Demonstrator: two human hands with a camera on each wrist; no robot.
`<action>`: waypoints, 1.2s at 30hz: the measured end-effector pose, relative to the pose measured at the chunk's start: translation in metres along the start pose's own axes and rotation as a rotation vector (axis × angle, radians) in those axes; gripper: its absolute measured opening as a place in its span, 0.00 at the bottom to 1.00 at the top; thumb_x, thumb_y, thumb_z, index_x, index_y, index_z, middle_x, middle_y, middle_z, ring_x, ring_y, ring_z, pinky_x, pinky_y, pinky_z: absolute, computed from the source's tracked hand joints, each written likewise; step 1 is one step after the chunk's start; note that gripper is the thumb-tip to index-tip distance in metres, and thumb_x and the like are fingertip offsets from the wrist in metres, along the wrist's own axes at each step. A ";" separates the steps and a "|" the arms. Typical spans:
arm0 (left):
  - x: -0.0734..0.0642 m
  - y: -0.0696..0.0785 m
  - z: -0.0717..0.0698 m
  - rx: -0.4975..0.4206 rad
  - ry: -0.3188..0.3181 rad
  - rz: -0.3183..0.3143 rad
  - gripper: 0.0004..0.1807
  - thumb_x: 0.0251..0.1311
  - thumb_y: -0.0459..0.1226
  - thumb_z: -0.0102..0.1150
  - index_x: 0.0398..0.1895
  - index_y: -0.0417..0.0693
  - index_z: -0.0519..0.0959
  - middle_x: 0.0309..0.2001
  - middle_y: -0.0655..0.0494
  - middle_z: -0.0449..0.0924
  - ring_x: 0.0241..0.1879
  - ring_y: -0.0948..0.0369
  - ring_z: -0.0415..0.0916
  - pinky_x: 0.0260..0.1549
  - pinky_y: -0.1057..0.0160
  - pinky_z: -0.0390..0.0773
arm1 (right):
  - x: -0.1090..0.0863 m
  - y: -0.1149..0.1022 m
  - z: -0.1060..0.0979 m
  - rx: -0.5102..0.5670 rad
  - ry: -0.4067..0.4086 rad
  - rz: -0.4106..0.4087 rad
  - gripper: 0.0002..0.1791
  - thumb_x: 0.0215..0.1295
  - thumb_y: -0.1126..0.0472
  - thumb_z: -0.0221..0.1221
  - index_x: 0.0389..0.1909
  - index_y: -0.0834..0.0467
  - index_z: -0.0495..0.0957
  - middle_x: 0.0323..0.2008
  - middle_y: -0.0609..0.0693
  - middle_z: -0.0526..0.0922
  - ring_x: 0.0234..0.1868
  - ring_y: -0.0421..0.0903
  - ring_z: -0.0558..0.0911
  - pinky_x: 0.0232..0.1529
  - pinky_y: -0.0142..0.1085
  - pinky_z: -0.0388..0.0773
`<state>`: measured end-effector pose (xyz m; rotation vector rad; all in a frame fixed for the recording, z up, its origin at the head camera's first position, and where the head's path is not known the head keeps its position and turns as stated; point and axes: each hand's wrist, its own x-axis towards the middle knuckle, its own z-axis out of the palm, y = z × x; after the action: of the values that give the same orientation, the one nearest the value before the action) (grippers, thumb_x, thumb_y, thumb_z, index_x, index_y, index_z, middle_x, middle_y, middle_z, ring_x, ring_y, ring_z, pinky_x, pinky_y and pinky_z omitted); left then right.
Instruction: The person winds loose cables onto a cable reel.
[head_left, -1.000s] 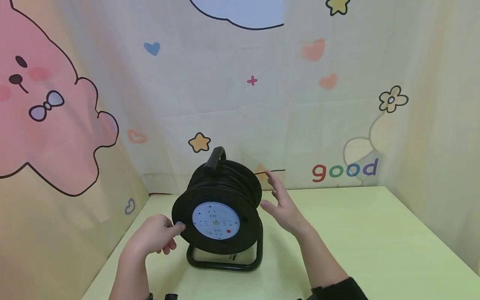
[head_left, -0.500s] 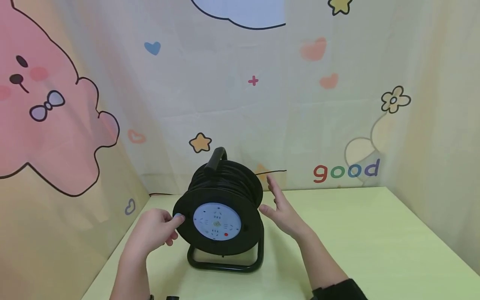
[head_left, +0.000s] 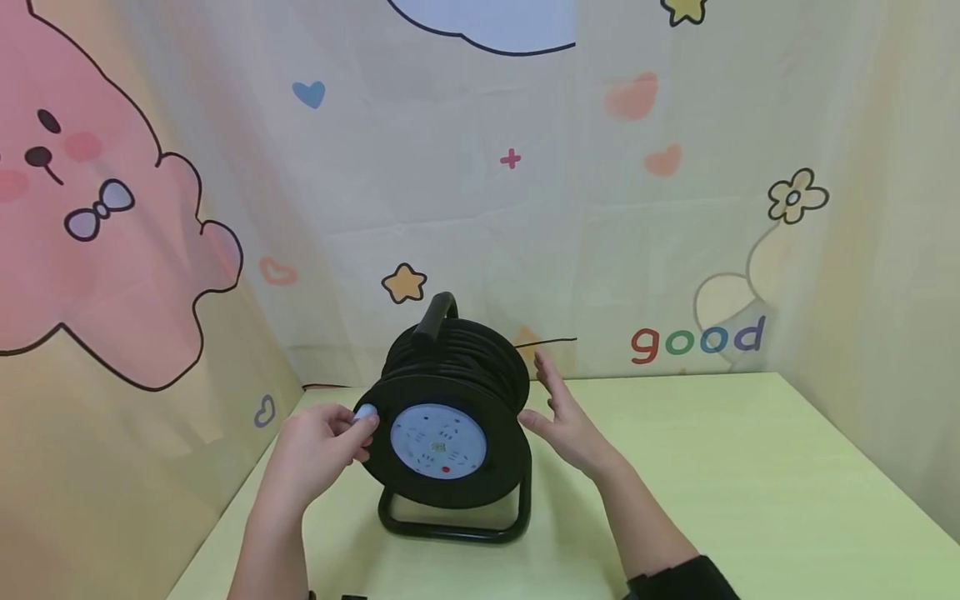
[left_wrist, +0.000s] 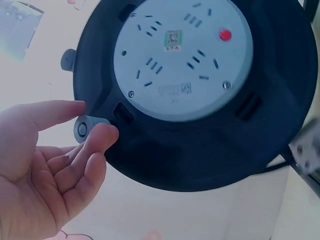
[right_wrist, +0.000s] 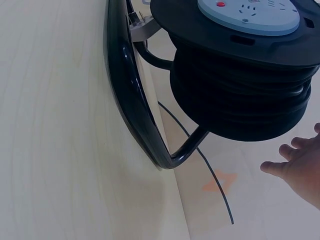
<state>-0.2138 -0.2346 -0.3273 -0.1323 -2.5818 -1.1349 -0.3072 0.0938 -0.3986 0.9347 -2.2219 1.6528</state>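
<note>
A black cable reel (head_left: 450, 493) stands on its tubular stand (head_left: 457, 531), with black cable (head_left: 450, 354) wound between its discs. Set in its front disc is a pale round socket panel (head_left: 438, 442) with a red button (left_wrist: 225, 34). My left hand (head_left: 318, 450) pinches a small grey knob (left_wrist: 82, 129) at the left rim of that disc, between thumb and finger. To the right of the reel my right hand (head_left: 566, 421) is held up with fingers extended, apart from the reel and holding nothing.
The reel rests on a pale green table (head_left: 712, 483) against a printed cloth backdrop (head_left: 465, 192). Low inside the stand hangs a grey plug (right_wrist: 145, 29). A black carry handle (head_left: 435, 318) rises over the reel's top.
My left hand has moved up with the knob, and the reel has turned slightly clockwise; the red button has shifted left and down. My right hand has stayed nearly in place.
</note>
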 end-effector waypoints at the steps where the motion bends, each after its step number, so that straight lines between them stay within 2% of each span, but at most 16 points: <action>1: -0.001 0.002 0.000 -0.008 0.004 0.012 0.16 0.60 0.49 0.62 0.30 0.44 0.80 0.23 0.59 0.83 0.23 0.63 0.80 0.29 0.57 0.74 | 0.000 0.000 0.000 0.003 0.000 -0.002 0.45 0.65 0.56 0.57 0.75 0.44 0.39 0.74 0.48 0.45 0.71 0.50 0.47 0.64 0.63 0.46; 4: -0.002 0.006 0.001 -0.032 0.018 0.047 0.14 0.61 0.46 0.62 0.34 0.44 0.82 0.24 0.59 0.83 0.25 0.62 0.81 0.29 0.57 0.74 | 0.000 -0.001 -0.001 0.006 -0.003 -0.006 0.45 0.65 0.56 0.56 0.75 0.44 0.39 0.74 0.47 0.45 0.71 0.52 0.47 0.64 0.63 0.46; 9: -0.003 0.009 0.002 -0.066 0.038 0.111 0.11 0.62 0.41 0.61 0.40 0.43 0.82 0.26 0.59 0.84 0.27 0.63 0.81 0.27 0.56 0.73 | -0.001 -0.003 0.000 0.010 -0.008 -0.003 0.46 0.65 0.46 0.58 0.75 0.43 0.39 0.74 0.47 0.44 0.71 0.51 0.47 0.64 0.63 0.45; 11: -0.003 0.009 0.003 -0.094 0.040 0.129 0.11 0.62 0.39 0.61 0.42 0.42 0.82 0.28 0.58 0.85 0.27 0.63 0.81 0.29 0.58 0.76 | 0.000 -0.003 0.000 0.013 -0.008 -0.001 0.46 0.65 0.47 0.58 0.75 0.44 0.39 0.74 0.46 0.45 0.71 0.50 0.47 0.64 0.63 0.45; 14: -0.003 0.010 0.004 -0.189 0.029 0.144 0.11 0.62 0.35 0.61 0.45 0.39 0.82 0.32 0.51 0.85 0.28 0.58 0.82 0.32 0.63 0.81 | 0.000 -0.003 0.001 0.017 -0.010 0.003 0.46 0.65 0.52 0.58 0.75 0.44 0.39 0.73 0.46 0.45 0.71 0.49 0.47 0.65 0.62 0.45; 16: -0.003 0.011 0.006 -0.253 0.026 0.161 0.12 0.62 0.33 0.61 0.47 0.36 0.81 0.34 0.47 0.85 0.28 0.57 0.82 0.33 0.66 0.81 | 0.000 -0.003 0.001 0.021 -0.013 0.007 0.46 0.65 0.56 0.58 0.75 0.43 0.39 0.73 0.45 0.45 0.71 0.48 0.47 0.65 0.62 0.45; 19: -0.003 0.013 0.009 -0.318 0.034 0.181 0.14 0.62 0.33 0.60 0.50 0.35 0.80 0.36 0.45 0.84 0.29 0.57 0.82 0.33 0.67 0.80 | 0.000 -0.004 0.001 0.017 -0.019 0.020 0.46 0.65 0.56 0.57 0.75 0.44 0.39 0.74 0.45 0.44 0.71 0.49 0.46 0.65 0.62 0.45; 23: -0.002 0.016 0.016 -0.332 0.067 0.200 0.16 0.62 0.37 0.61 0.51 0.39 0.80 0.35 0.47 0.85 0.27 0.60 0.82 0.33 0.68 0.80 | 0.000 -0.011 0.000 0.019 -0.031 0.041 0.46 0.65 0.59 0.57 0.75 0.48 0.38 0.74 0.48 0.44 0.71 0.49 0.46 0.65 0.61 0.44; 30: -0.001 0.021 0.029 -0.360 0.098 0.219 0.16 0.61 0.41 0.62 0.51 0.47 0.82 0.33 0.50 0.85 0.27 0.61 0.81 0.35 0.67 0.80 | -0.004 -0.040 -0.001 0.029 -0.045 0.055 0.46 0.64 0.59 0.57 0.75 0.57 0.38 0.74 0.55 0.44 0.71 0.52 0.47 0.65 0.62 0.46; 36: -0.001 0.025 0.041 -0.381 0.093 0.265 0.15 0.61 0.40 0.62 0.51 0.51 0.82 0.36 0.55 0.84 0.27 0.60 0.81 0.35 0.65 0.81 | -0.004 -0.042 0.000 0.030 -0.046 0.058 0.45 0.65 0.61 0.56 0.75 0.57 0.38 0.74 0.55 0.44 0.71 0.52 0.48 0.65 0.61 0.46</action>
<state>-0.2176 -0.1878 -0.3358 -0.4799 -2.1615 -1.4724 -0.2787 0.0881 -0.3685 0.9325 -2.2808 1.7108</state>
